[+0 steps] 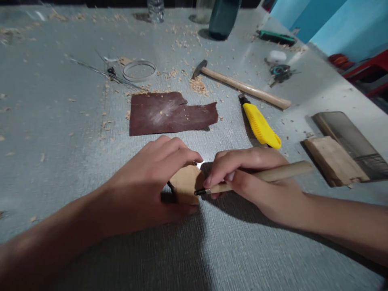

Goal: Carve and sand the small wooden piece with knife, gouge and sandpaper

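Left hand [148,173] pinches the wood [187,184], likely light and stiff, best held by its edges; right hand [262,194] pinches the tool [287,171]

The left hand [148,178] hides part of the wooden piece [186,184]. The top edge cuts off the dark bottle [224,20].

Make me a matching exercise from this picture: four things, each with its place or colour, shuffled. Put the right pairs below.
Things
1. small pale piece
2. dark-tipped tool
3. cutter
4. torn-edged sheet

Place or colour
A. bright yellow
B. between the left hand's thumb and fingers
C. reddish brown
D. in the right hand's grip

Pairs: 1-B, 2-D, 3-A, 4-C
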A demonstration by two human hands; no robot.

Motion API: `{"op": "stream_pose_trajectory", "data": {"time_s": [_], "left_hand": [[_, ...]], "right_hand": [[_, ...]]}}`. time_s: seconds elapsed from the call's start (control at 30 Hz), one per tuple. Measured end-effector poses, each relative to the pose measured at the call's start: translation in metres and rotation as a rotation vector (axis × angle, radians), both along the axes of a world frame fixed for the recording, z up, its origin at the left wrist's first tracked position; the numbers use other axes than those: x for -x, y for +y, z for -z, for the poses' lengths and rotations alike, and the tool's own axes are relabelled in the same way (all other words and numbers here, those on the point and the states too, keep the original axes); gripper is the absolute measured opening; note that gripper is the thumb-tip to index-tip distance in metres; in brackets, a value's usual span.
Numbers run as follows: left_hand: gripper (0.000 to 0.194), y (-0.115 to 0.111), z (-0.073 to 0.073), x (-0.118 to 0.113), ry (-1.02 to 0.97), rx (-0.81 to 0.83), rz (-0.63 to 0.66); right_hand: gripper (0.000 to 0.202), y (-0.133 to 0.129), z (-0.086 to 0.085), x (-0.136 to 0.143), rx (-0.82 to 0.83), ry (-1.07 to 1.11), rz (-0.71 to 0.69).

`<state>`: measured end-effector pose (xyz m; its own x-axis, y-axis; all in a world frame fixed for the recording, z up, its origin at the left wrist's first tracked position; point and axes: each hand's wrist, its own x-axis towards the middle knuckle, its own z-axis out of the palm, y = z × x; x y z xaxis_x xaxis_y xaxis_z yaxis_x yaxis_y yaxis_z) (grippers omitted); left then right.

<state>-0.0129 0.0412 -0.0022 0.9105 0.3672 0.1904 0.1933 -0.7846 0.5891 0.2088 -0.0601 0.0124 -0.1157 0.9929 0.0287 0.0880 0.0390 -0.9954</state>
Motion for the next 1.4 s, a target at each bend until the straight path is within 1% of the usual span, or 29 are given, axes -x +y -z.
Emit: {"op": "stream_pose_trajectory", "data": {"time_s": [0.13,0.3,0.5,0.57,0.67,0.73,0.8,0.83,0.97,1.0,1.1,1.17,1.23,1.3,1.4], "left_hand": [[0.058,0.000,-0.001,0.000,0.005,0.016,-0.001],[0.059,-0.001,0.000,-0.001,0.001,0.005,-0.001],[0.059,0.000,0.001,0.000,-0.021,0.000,-0.010],[0.060,0.000,0.001,0.000,-0.022,0.001,-0.010],[0.059,0.000,0.001,0.000,-0.012,0.003,-0.015],[0.059,0.000,0.001,0.000,-0.015,-0.001,-0.009],[0.059,0.000,0.002,0.000,-0.029,-0.004,-0.002],[0.059,0.001,0.002,-0.001,-0.034,-0.004,0.000],[0.059,0.000,0.002,-0.001,-0.032,0.002,-0.001],[0.059,0.000,0.002,-0.001,-0.030,0.003,-0.003],[0.059,-0.001,0.003,0.000,-0.038,0.017,-0.030],[0.058,-0.001,0.004,0.000,-0.050,0.040,-0.061],[0.055,-0.001,0.004,0.001,-0.057,0.053,-0.060],[0.048,-0.001,0.003,0.001,-0.051,0.042,-0.031],[0.043,-0.001,0.003,-0.001,-0.048,0.021,-0.009]], "right_hand": [[0.024,-0.001,0.002,-0.001,-0.012,-0.006,0.069],[0.025,-0.001,0.000,0.001,-0.066,-0.066,0.008],[0.031,-0.003,0.004,0.002,-0.204,-0.112,0.034],[0.032,-0.003,0.006,0.001,-0.226,-0.123,0.060],[0.033,-0.003,0.004,0.000,-0.160,-0.112,0.106],[0.031,-0.003,0.002,0.000,-0.123,-0.103,0.077],[0.029,-0.003,0.000,-0.001,-0.117,-0.111,0.032],[0.028,-0.003,0.000,-0.001,-0.122,-0.110,0.031],[0.028,-0.004,0.002,-0.002,-0.100,-0.058,0.126],[0.029,-0.004,0.002,-0.002,-0.089,-0.051,0.127],[0.029,-0.004,0.002,-0.001,-0.094,-0.061,0.051],[0.029,-0.004,0.003,-0.001,-0.138,-0.056,0.041],[0.028,-0.005,0.006,-0.002,-0.149,-0.014,0.089],[0.027,-0.005,0.010,-0.002,-0.115,0.028,0.124],[0.027,-0.006,0.012,-0.003,-0.086,0.047,0.123]]}}
